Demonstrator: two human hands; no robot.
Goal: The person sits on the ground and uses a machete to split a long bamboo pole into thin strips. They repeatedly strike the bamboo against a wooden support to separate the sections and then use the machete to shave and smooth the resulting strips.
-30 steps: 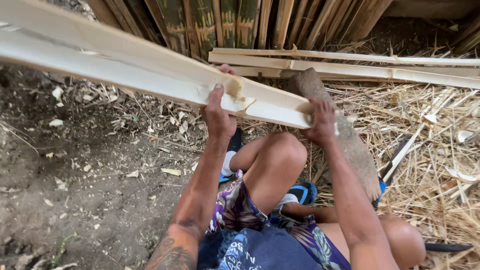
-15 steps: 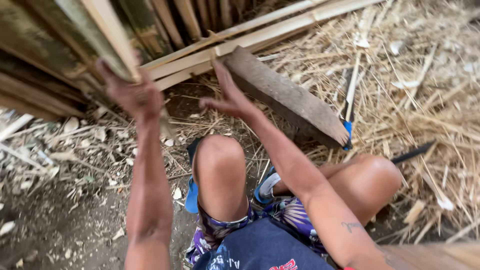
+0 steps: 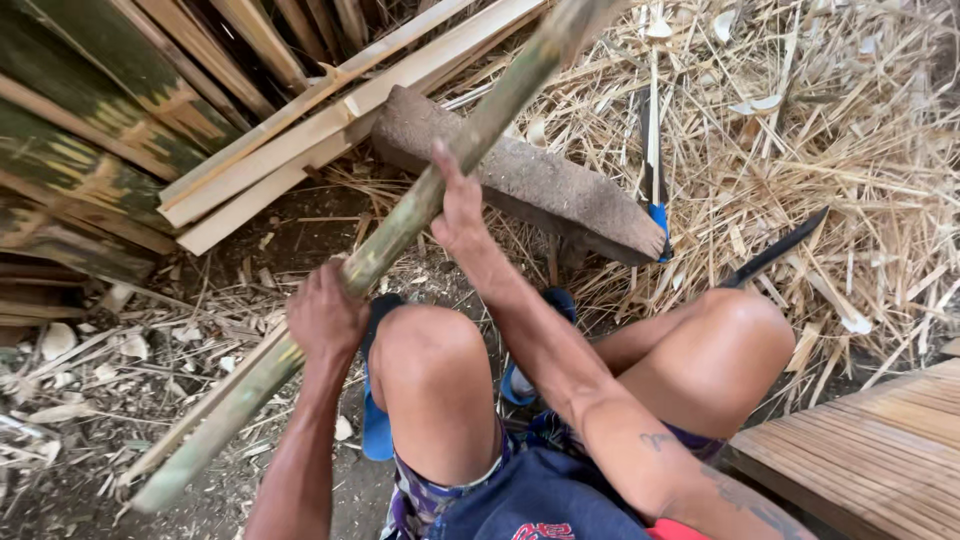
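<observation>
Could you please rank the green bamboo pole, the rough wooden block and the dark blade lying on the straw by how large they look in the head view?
1. Green bamboo pole, held in both hands and crossing the frame, though it is nearest the camera.
2. Rough wooden block.
3. Dark blade, partly hidden by the knee.

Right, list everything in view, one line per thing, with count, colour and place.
bamboo pole: one, green-brown, running diagonally from lower left to top centre, held in both hands
wood block: one, grey-brown, lying behind the pole at centre
split slats: several, pale, stacked at upper left
green bamboo: several pieces, green and yellow, far left
shavings: a heap, straw-coloured, right half of the ground
blade: one, dark, on the shavings by the right knee
blue-handled tool: one, standing by the block's right end
slatted platform: one, brown, lower right
sandals: two, blue, under the feet
left hand: gripping the pole low
right hand: gripping the pole higher up
</observation>
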